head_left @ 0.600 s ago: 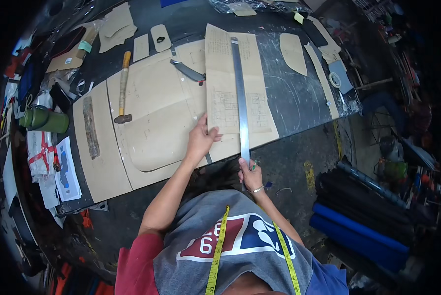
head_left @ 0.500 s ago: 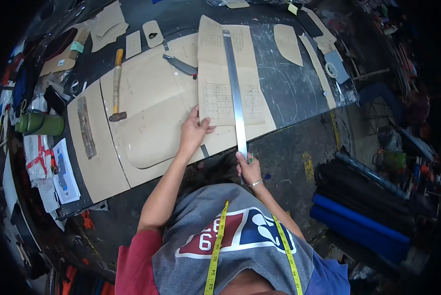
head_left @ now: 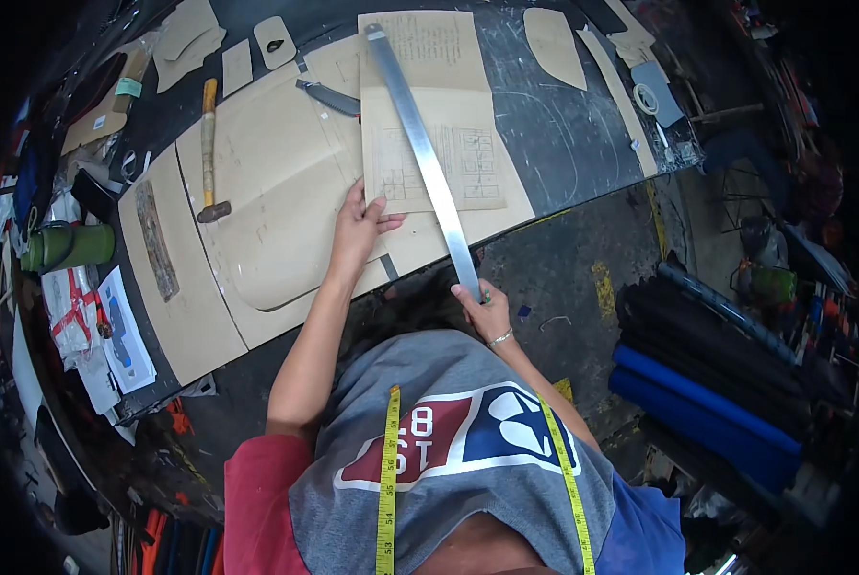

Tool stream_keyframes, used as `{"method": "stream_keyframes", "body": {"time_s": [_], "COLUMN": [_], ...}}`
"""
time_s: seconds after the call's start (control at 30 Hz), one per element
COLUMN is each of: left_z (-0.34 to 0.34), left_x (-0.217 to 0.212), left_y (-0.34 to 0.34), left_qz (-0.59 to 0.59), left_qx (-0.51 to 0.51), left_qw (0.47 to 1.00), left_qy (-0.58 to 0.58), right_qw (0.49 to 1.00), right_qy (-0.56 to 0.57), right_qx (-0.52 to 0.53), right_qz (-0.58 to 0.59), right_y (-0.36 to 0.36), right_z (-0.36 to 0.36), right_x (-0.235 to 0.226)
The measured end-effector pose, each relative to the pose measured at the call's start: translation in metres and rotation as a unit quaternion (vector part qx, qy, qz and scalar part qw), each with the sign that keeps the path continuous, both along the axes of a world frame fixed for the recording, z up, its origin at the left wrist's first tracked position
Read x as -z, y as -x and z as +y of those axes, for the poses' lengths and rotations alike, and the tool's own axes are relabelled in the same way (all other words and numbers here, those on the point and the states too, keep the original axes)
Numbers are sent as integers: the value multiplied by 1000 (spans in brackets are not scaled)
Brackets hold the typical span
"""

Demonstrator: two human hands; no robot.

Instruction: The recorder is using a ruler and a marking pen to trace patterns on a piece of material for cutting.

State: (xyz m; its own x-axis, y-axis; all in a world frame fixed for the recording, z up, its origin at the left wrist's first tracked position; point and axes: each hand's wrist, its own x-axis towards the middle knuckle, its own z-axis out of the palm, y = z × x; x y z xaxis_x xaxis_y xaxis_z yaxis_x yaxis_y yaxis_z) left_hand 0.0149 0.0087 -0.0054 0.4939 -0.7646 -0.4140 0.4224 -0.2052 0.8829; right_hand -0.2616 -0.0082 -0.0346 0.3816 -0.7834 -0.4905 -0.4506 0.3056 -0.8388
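My right hand (head_left: 485, 311) grips the near end of a long steel ruler (head_left: 426, 163), which slants away to the far left. Under the ruler lies a creased sheet of brown paper (head_left: 477, 115) with handwriting and pencilled tables. My left hand (head_left: 359, 228) pinches the near left corner of that sheet, thumb on top, other fingers partly spread. Large brown cardboard pieces (head_left: 276, 206) spread beneath and to the left. A dark-handled utility knife (head_left: 330, 98) rests against the paper's left edge. Farther left lies a hammer (head_left: 209, 158) with a wooden handle.
Cut card patterns (head_left: 556, 48) lie along the far side of the dark table. A tape roll (head_left: 645, 99) sits at the far right. The green jug (head_left: 70, 246) stands at the left edge. Fabric rolls (head_left: 708, 402) are stacked at the right. A yellow measuring tape (head_left: 388, 479) hangs round my neck.
The ruler's far end has swung left across the paper, so it now slants more. The paper sheet lies flatter at its far end. The whole view has shifted slightly.
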Motion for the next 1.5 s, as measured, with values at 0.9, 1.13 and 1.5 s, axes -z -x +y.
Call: {"method": "stream_keyframes", "body": {"time_s": [0.9,1.13,1.5], "left_z": [-96,-134,-120], "left_x": [-10,3,13], "left_y": [-93,-86,-64], "left_qz": [-431,-517,-594], "left_qx": [198,153,29], "left_qw": [877,842,803], "left_qy": [-77,-24,31], "right_qw": [999,998,996], "right_qy": [8,-4,-75], "right_qx": [7,43,-22], "right_qz": [-32,-55,-45], "right_y": [53,50,40], "right_z": [-6,-4,15], "right_x": [-35,-13,-12]}}
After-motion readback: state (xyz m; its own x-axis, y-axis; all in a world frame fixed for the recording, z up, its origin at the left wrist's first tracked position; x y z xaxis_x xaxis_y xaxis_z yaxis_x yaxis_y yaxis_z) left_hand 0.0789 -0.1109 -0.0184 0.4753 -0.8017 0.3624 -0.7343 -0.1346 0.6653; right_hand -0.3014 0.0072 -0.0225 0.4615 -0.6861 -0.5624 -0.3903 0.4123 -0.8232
